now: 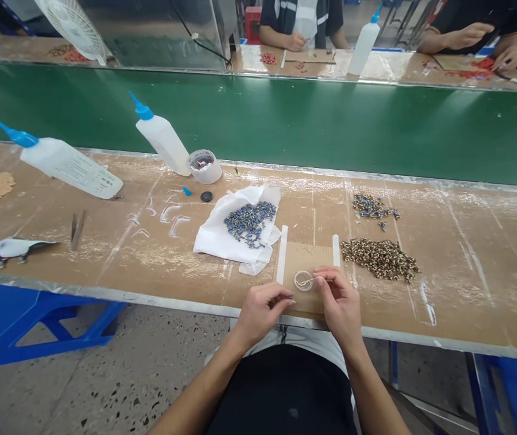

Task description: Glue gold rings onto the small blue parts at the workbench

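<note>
Near the front edge of the bench (pixel 467 290), a thin stick (pixel 308 280) ran roughly along that edge, its free tip pointing left into the outline of a small round dish (pixel 304 290). The right hand (pixel 340 302) pinched its other end between thumb and fingers. The left hand (pixel 262 309) had thumb and fingertips drawn together; whether they gripped anything could not be told.

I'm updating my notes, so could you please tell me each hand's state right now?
Left hand: pinched closed; whether it holds something tiny cannot be told.
Right hand: closed, holding a thin stick at the round dish.
</note>
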Tool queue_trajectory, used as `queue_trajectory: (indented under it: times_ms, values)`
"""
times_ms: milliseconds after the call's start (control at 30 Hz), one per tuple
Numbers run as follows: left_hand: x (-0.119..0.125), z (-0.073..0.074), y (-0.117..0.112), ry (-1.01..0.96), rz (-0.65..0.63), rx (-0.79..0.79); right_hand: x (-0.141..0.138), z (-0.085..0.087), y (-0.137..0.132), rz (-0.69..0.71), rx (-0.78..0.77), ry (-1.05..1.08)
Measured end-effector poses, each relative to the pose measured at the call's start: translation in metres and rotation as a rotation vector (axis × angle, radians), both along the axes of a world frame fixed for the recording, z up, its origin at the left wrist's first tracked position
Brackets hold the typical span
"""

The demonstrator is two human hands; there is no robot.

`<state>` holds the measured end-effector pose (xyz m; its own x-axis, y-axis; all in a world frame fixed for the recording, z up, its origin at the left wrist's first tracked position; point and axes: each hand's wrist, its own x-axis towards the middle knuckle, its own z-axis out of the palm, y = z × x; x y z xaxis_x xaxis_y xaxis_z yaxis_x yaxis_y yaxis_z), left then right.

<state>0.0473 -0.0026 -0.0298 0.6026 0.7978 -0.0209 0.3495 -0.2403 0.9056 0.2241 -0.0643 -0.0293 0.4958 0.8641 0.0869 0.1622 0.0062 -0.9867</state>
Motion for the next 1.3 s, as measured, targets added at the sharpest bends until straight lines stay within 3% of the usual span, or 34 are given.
queue_trajectory:
  times_ms: [200,600,1067,1300]
  values:
    - [0.002,0.002,0.001,0.014,-0.062,0.049,-0.014,-0.007,-0.017,-0.167,0.043,0.100]
    - [0.004,0.003,-0.001,0.041,-0.111,0.100,-0.020,-0.016,-0.025,-0.028,0.050,-0.034]
    - [0.004,0.002,-0.001,0.056,-0.110,0.136,-0.020,-0.021,-0.027,0.015,0.067,-0.107]
    - [0.003,0.004,-0.001,0.048,-0.104,0.120,-0.018,-0.014,-0.024,0.026,0.072,-0.042]
